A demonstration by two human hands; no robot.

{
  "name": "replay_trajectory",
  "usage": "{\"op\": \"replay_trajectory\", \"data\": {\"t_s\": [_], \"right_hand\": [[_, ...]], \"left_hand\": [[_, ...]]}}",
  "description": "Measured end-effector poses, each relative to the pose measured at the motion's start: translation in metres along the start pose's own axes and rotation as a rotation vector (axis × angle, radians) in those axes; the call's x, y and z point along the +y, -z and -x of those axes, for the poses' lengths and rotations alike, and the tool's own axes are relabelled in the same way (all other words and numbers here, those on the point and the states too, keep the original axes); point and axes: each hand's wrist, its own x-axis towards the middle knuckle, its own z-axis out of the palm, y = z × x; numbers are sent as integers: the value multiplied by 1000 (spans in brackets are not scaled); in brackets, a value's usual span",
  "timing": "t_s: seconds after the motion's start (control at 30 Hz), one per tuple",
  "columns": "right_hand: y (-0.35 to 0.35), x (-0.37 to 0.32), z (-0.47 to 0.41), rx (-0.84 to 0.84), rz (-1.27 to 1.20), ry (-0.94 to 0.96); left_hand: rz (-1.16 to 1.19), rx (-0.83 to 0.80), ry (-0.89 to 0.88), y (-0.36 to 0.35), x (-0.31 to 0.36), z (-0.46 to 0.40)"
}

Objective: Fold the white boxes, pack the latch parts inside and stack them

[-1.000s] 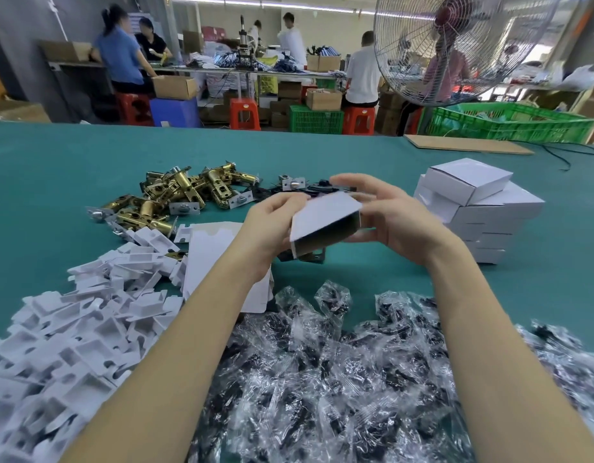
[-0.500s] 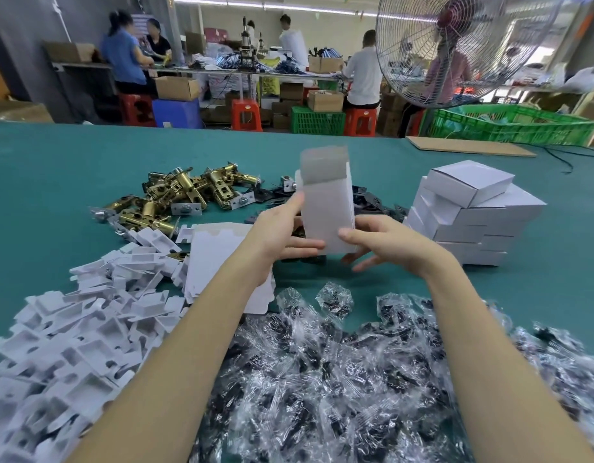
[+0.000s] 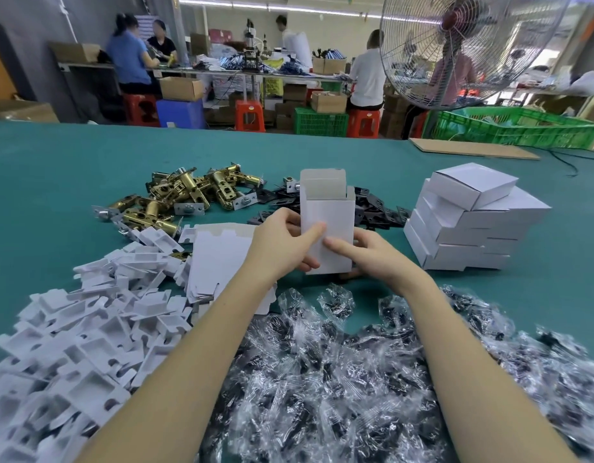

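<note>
Since half-second ago box [image 3: 327, 228] stands upright over table [image 3: 55, 168], top flap open; left hand [image 3: 282, 245] and right hand [image 3: 372, 255] pinch lower sides (thin card, light, crushable: hold edges, not faces)

Box being stood upright and opened between both hands

The white box [image 3: 327, 235], held flat and tilted a second ago, is now standing on end with its top flap raised and its mouth open. The left hand [image 3: 282, 245] is moving from gripping the box's left end to holding its lower left side, thumb pressing the front face. The right hand [image 3: 372, 253], earlier spread behind the box with fingers reaching over its top, is now sitting lower at the right side, its thumb meeting the left thumb on the front.
</note>
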Motion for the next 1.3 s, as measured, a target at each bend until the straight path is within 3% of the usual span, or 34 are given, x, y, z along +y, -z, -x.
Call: {"op": "replay_trajectory", "data": {"t_s": [0.13, 0.27, 0.33, 0.5, 0.7, 0.87, 1.1, 1.2, 1.3], "right_hand": [[-4, 2, -3, 74, -19, 7], [-5, 2, -5, 85, -43, -30], [-4, 2, -5, 88, -52, -48], [-6, 2, -6, 106, -66, -60], [-6, 3, -6, 122, -64, -76], [-6, 5, -6, 124, -59, -81], [-7, 2, -4, 122, -54, -86], [-7, 2, -3, 123, -49, -86], [-6, 2, -3, 122, -46, -84]], "left_hand": [[-2, -9, -7, 3, 3, -3], [-146, 65, -35, 15, 5, -12], [-264, 95, -24, 23, 8, -23], [-828, -70, 78, 35, 19, -78], [-1119, -10, 148, 36, -15, -123], [-1063, 18, 192, 35, -25, -143], [-1158, 127, 162, 33, -32, -138], [-1024, 213, 93, 36, -30, -136], [-746, 305, 4, 41, -22, -135]]}}
